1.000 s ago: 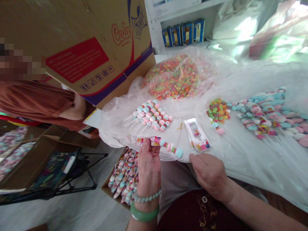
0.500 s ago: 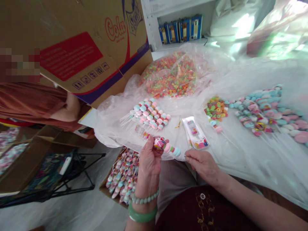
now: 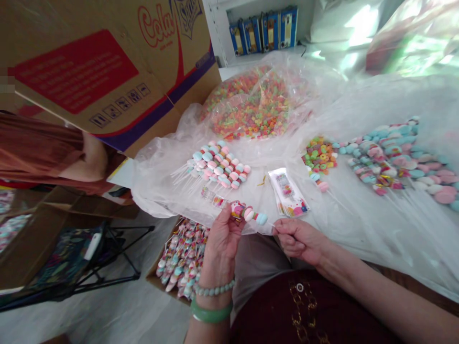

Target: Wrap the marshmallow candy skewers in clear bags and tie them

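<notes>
My left hand is closed around a printed clear wrapper, its far end lying over the plastic-covered table. Out of the wrapper's near end sticks a marshmallow skewer with pink and blue pieces, the rest inside the bag. My right hand pinches the white stick of that skewer. Just beyond the right hand lies a stack of flat printed wrappers, with a gold twist tie beside it. Left of these, several unwrapped marshmallow skewers rest in a pile.
A large bag of ring candies lies at the back, a loose heap of rings to its right. More skewers lie at right. A big carton stands at left; a box of wrapped skewers sits below. Another person's arm shows at left.
The view has shifted slightly, so the table items appear a little higher and further left. Both hands keep their grips on the wrapper and the skewer's stick.
</notes>
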The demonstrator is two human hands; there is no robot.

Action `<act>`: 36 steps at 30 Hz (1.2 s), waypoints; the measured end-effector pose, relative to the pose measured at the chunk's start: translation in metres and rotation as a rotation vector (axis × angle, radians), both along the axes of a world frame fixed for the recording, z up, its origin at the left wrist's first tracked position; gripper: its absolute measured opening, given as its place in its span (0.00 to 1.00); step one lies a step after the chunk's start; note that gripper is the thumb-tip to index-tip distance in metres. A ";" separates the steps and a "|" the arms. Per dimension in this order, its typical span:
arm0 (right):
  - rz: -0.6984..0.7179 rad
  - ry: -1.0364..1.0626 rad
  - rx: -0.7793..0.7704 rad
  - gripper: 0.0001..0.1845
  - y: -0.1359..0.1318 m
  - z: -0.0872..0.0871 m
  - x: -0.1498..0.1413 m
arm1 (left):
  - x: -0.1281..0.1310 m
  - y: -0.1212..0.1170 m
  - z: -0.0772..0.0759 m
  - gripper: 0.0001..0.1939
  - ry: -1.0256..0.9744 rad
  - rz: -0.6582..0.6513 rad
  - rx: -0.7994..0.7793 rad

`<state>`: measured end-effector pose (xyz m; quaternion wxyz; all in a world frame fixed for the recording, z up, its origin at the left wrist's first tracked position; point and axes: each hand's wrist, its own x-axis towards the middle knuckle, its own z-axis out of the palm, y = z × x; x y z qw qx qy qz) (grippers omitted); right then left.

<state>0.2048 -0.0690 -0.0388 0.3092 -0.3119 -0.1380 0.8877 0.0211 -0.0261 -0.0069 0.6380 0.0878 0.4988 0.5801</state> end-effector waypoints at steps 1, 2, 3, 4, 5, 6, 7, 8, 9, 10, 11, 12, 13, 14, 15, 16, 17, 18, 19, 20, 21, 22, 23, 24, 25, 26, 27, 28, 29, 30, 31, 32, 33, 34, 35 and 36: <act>-0.009 -0.010 0.015 0.09 0.001 -0.001 0.001 | -0.001 0.000 0.000 0.06 0.023 -0.008 0.012; -0.010 -0.036 0.032 0.09 0.002 -0.001 0.002 | -0.002 0.000 -0.001 0.05 0.045 -0.026 0.032; -0.007 -0.083 0.053 0.08 0.002 -0.001 0.001 | -0.003 -0.001 -0.002 0.04 0.063 -0.050 0.055; -0.009 -0.158 0.084 0.08 0.001 0.000 0.000 | -0.002 -0.001 -0.002 0.05 0.074 -0.077 0.075; -0.019 -0.265 0.144 0.07 0.000 0.001 -0.001 | -0.002 -0.002 -0.003 0.06 0.081 -0.099 0.092; -0.043 -0.405 0.240 0.07 -0.001 0.003 -0.002 | -0.001 -0.002 -0.003 0.07 0.088 -0.111 0.105; -0.084 -0.566 0.371 0.08 -0.003 0.005 -0.003 | 0.000 -0.002 -0.004 0.07 0.095 -0.116 0.114; -0.131 -0.730 0.523 0.09 -0.004 0.006 -0.004 | 0.002 -0.003 -0.004 0.07 0.103 -0.113 0.114; -0.174 -0.873 0.674 0.09 -0.006 0.008 -0.005 | 0.003 -0.003 -0.004 0.07 0.109 -0.103 0.104; -0.203 -0.977 0.795 0.10 -0.007 0.009 -0.005 | 0.003 -0.003 -0.004 0.06 0.113 -0.084 0.086; -0.210 -1.025 0.861 0.10 -0.007 0.010 -0.005 | 0.004 -0.003 -0.004 0.06 0.111 -0.058 0.064; -0.194 -1.010 0.851 0.10 -0.007 0.011 -0.004 | 0.005 -0.002 -0.003 0.07 0.104 -0.032 0.041; -0.160 -0.935 0.772 0.10 -0.006 0.011 -0.004 | 0.005 -0.002 -0.002 0.07 0.091 -0.013 0.020; -0.111 -0.812 0.642 0.10 -0.005 0.011 -0.004 | 0.006 -0.002 -0.001 0.07 0.075 -0.009 0.005; -0.053 -0.655 0.485 0.10 -0.004 0.010 -0.004 | 0.006 -0.002 0.000 0.07 0.056 -0.020 -0.002; 0.009 -0.481 0.327 0.10 -0.003 0.010 -0.003 | 0.007 -0.002 0.001 0.07 0.037 -0.045 -0.003; 0.069 -0.316 0.190 0.10 -0.002 0.009 -0.003 | 0.008 -0.002 0.002 0.07 0.024 -0.076 0.000; 0.114 -0.179 0.090 0.10 -0.002 0.008 -0.003 | 0.008 -0.003 0.003 0.07 0.019 -0.105 0.009; 0.139 -0.085 0.033 0.10 -0.002 0.008 -0.003 | 0.009 -0.003 0.003 0.07 0.022 -0.128 0.020; 0.131 -0.041 0.009 0.09 -0.003 0.008 -0.004 | 0.009 -0.003 0.002 0.07 0.034 -0.143 0.032; 0.090 -0.049 0.017 0.09 -0.003 0.007 -0.005 | 0.009 -0.003 0.001 0.07 0.050 -0.149 0.044; 0.032 -0.102 0.050 0.08 -0.003 0.007 -0.007 | 0.009 -0.004 0.000 0.07 0.070 -0.144 0.057; -0.034 -0.195 0.104 0.07 -0.003 0.007 -0.008 | 0.009 -0.004 -0.001 0.07 0.091 -0.131 0.071; -0.095 -0.319 0.184 0.06 -0.003 0.006 -0.009 | 0.009 -0.004 -0.003 0.08 0.110 -0.112 0.084; -0.142 -0.468 0.290 0.06 -0.003 0.005 -0.010 | 0.009 -0.004 -0.004 0.08 0.129 -0.092 0.097; -0.174 -0.632 0.414 0.06 -0.002 0.004 -0.011 | 0.009 -0.004 -0.005 0.09 0.148 -0.076 0.107; -0.184 -0.796 0.543 0.06 -0.002 0.003 -0.011 | 0.010 -0.004 -0.005 0.09 0.166 -0.066 0.115; -0.182 -0.948 0.673 0.07 -0.002 0.002 -0.010 | 0.012 -0.004 -0.006 0.10 0.184 -0.060 0.120; -0.170 -1.078 0.799 0.07 -0.002 0.000 -0.010 | 0.013 -0.004 -0.005 0.10 0.202 -0.056 0.122; -0.149 -1.186 0.918 0.08 -0.003 -0.001 -0.009 | 0.015 -0.005 -0.005 0.10 0.217 -0.055 0.121; -0.129 -1.276 1.031 0.08 -0.004 -0.002 -0.008 | 0.017 -0.005 -0.004 0.10 0.228 -0.057 0.117; -0.110 -1.354 1.144 0.09 -0.005 -0.002 -0.008 | 0.019 -0.005 -0.004 0.10 0.233 -0.063 0.109; -0.103 -1.421 1.252 0.10 -0.007 -0.003 -0.007 | 0.020 -0.005 -0.003 0.10 0.231 -0.073 0.100; -0.103 -1.474 1.341 0.11 -0.008 -0.003 -0.006 | 0.020 -0.005 -0.003 0.10 0.223 -0.086 0.091; -0.106 -1.506 1.403 0.12 -0.009 -0.003 -0.006 | 0.019 -0.005 -0.003 0.10 0.211 -0.099 0.083; -0.117 -1.519 1.436 0.12 -0.010 -0.002 -0.005 | 0.017 -0.005 -0.003 0.10 0.194 -0.119 0.071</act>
